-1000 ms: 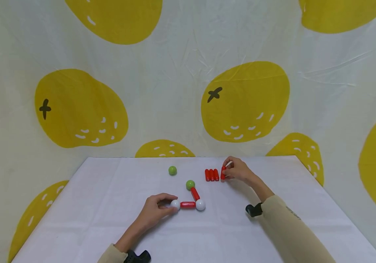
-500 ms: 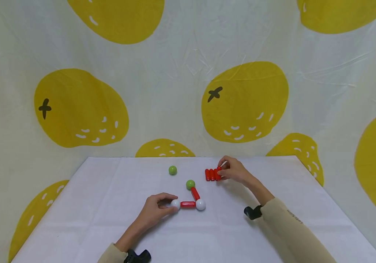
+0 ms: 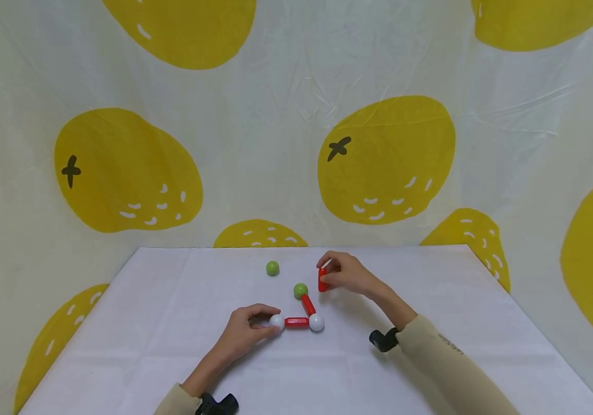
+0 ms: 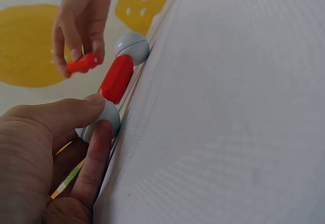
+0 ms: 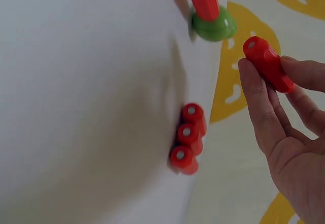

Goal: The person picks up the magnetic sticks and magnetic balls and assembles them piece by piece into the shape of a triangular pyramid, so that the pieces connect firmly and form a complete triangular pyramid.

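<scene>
Pinching one red rod [image 3: 322, 280] between thumb and fingers: right hand [image 3: 347, 274], raised off the white surface [image 3: 172, 300], near the joined green ball [image 3: 300, 290]. Half a second earlier the rod is at the right end of a row; now rod and hand are nearer the left edge. Left hand [image 3: 244, 331], unmoved: thumb and fingers grasping the left white ball [image 3: 276, 322], well in from the left edge. Linked from that ball, in order: crosswise red link [image 3: 297, 323], right white ball [image 3: 316, 322], slanted red link [image 3: 308, 306], joined green ball. One loose green ball [image 3: 273, 268], near the far edge, unmoved. Right wrist view alone: three red rods [image 5: 189, 134], side by side. Wrist views alone: a pale disc on the held rod's end.
</scene>
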A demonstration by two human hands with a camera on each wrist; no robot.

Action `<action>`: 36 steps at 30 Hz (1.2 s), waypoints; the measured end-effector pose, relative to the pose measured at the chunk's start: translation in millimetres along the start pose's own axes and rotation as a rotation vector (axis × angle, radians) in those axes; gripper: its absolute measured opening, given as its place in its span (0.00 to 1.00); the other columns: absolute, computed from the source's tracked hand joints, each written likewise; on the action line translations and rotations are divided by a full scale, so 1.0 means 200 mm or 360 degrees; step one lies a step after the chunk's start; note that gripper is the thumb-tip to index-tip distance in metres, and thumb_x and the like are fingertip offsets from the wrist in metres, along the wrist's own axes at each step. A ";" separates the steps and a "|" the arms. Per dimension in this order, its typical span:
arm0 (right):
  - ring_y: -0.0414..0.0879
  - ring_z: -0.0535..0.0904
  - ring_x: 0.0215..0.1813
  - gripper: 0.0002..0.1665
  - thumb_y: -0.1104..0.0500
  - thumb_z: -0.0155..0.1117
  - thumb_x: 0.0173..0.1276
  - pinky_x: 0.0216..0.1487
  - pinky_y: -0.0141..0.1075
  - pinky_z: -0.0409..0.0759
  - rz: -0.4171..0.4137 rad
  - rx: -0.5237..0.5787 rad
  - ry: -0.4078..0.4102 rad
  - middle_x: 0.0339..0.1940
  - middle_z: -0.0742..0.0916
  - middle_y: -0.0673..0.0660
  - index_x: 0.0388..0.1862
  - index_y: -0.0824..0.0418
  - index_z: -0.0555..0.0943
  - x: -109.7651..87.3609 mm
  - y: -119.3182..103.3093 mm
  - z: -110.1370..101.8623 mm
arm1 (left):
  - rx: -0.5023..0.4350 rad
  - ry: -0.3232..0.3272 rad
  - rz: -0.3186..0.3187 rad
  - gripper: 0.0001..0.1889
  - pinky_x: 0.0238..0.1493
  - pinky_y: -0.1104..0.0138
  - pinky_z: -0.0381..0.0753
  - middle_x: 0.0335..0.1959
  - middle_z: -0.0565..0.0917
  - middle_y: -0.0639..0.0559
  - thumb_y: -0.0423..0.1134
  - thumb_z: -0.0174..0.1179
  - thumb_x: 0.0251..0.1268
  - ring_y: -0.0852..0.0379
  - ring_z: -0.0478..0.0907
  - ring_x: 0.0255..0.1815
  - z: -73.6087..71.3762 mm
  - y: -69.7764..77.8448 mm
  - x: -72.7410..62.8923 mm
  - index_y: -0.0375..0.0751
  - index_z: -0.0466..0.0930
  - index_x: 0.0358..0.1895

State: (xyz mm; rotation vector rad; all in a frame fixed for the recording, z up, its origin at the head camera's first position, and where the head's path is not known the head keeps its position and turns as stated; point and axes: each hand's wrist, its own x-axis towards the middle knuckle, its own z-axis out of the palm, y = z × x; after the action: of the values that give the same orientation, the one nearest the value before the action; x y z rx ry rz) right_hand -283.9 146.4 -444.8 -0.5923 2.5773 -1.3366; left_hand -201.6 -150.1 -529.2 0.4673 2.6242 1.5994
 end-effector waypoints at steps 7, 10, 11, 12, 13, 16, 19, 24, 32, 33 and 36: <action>0.47 0.84 0.43 0.16 0.66 0.64 0.71 0.47 0.42 0.89 -0.0039 0.0079 -0.0089 0.45 0.87 0.61 0.57 0.67 0.79 0.02 -0.07 0.10 | 0.0017 0.0009 -0.0037 0.18 0.45 0.74 0.84 0.52 0.88 0.57 0.48 0.73 0.63 0.56 0.80 0.50 0.01 0.00 0.00 0.52 0.88 0.55; 0.46 0.84 0.44 0.15 0.65 0.64 0.71 0.47 0.41 0.89 -0.0047 0.0064 -0.0110 0.45 0.87 0.59 0.55 0.66 0.80 0.03 -0.09 0.15 | 0.0024 0.0013 -0.0038 0.18 0.44 0.74 0.83 0.51 0.88 0.57 0.48 0.74 0.62 0.55 0.80 0.50 0.01 0.00 0.01 0.51 0.87 0.54; 0.47 0.84 0.44 0.15 0.65 0.65 0.71 0.47 0.41 0.89 -0.0051 0.0061 -0.0118 0.45 0.87 0.59 0.55 0.66 0.80 0.03 -0.09 0.17 | 0.0025 0.0015 -0.0038 0.18 0.44 0.74 0.83 0.50 0.88 0.57 0.48 0.74 0.62 0.55 0.80 0.50 0.01 0.00 0.01 0.51 0.87 0.54; 0.46 0.84 0.44 0.15 0.65 0.65 0.71 0.47 0.41 0.89 -0.0059 0.0047 -0.0125 0.45 0.87 0.59 0.55 0.65 0.80 0.03 -0.10 0.18 | 0.0028 0.0018 -0.0040 0.17 0.44 0.74 0.83 0.50 0.88 0.57 0.48 0.74 0.62 0.55 0.80 0.50 0.01 0.00 0.01 0.51 0.87 0.53; 0.46 0.84 0.44 0.15 0.64 0.65 0.70 0.47 0.40 0.88 -0.0056 0.0036 -0.0134 0.45 0.87 0.58 0.54 0.64 0.80 0.04 -0.10 0.20 | 0.0028 0.0020 -0.0040 0.17 0.44 0.74 0.83 0.50 0.88 0.57 0.48 0.74 0.62 0.55 0.80 0.50 0.01 0.00 0.01 0.51 0.87 0.53; 0.45 0.84 0.43 0.15 0.63 0.66 0.70 0.46 0.37 0.87 -0.0091 0.0003 -0.0152 0.44 0.88 0.57 0.54 0.64 0.80 0.05 -0.09 0.24 | 0.0032 0.0032 -0.0040 0.17 0.44 0.74 0.83 0.49 0.88 0.57 0.48 0.74 0.61 0.56 0.81 0.49 0.01 -0.01 0.01 0.52 0.87 0.52; 0.45 0.83 0.43 0.14 0.63 0.67 0.69 0.45 0.36 0.86 -0.0108 -0.0016 -0.0154 0.44 0.88 0.55 0.53 0.63 0.81 0.05 -0.09 0.28 | 0.0037 0.0046 -0.0023 0.16 0.44 0.74 0.84 0.49 0.88 0.57 0.47 0.75 0.61 0.57 0.82 0.49 0.02 -0.01 0.01 0.52 0.87 0.51; 0.44 0.84 0.42 0.13 0.62 0.67 0.70 0.46 0.37 0.87 -0.0075 -0.0005 -0.0163 0.45 0.88 0.55 0.52 0.60 0.82 0.05 -0.11 0.32 | 0.0019 0.0074 0.0010 0.16 0.45 0.74 0.84 0.48 0.88 0.55 0.45 0.76 0.59 0.56 0.83 0.50 0.02 -0.02 0.01 0.51 0.87 0.49; 0.48 0.88 0.38 0.12 0.64 0.64 0.73 0.45 0.40 0.88 -0.0051 0.0056 -0.0211 0.43 0.88 0.58 0.53 0.62 0.81 0.04 -0.11 0.37 | -0.0046 0.0080 -0.0005 0.15 0.45 0.76 0.83 0.48 0.88 0.53 0.43 0.77 0.58 0.54 0.84 0.50 0.01 -0.01 0.00 0.49 0.86 0.48; 0.49 0.89 0.38 0.12 0.64 0.64 0.73 0.45 0.41 0.89 -0.0046 0.0066 -0.0215 0.43 0.88 0.58 0.53 0.62 0.81 0.05 -0.11 0.37 | -0.0051 0.0081 -0.0005 0.15 0.45 0.76 0.83 0.48 0.88 0.52 0.42 0.77 0.58 0.54 0.84 0.50 0.01 -0.01 0.00 0.49 0.86 0.48; 0.50 0.89 0.38 0.12 0.64 0.64 0.74 0.45 0.42 0.89 -0.0033 0.0074 -0.0225 0.42 0.88 0.58 0.54 0.64 0.81 0.05 -0.11 0.37 | -0.0072 0.0075 -0.0013 0.15 0.45 0.76 0.83 0.48 0.88 0.53 0.42 0.77 0.58 0.55 0.84 0.50 0.01 -0.01 0.00 0.49 0.86 0.48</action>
State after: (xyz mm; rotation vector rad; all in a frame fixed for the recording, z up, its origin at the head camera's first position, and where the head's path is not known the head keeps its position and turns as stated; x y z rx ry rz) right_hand -261.7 76.4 -469.9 -0.6813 2.4278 -1.3071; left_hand -201.3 -149.1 -532.0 0.4214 2.6133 1.6840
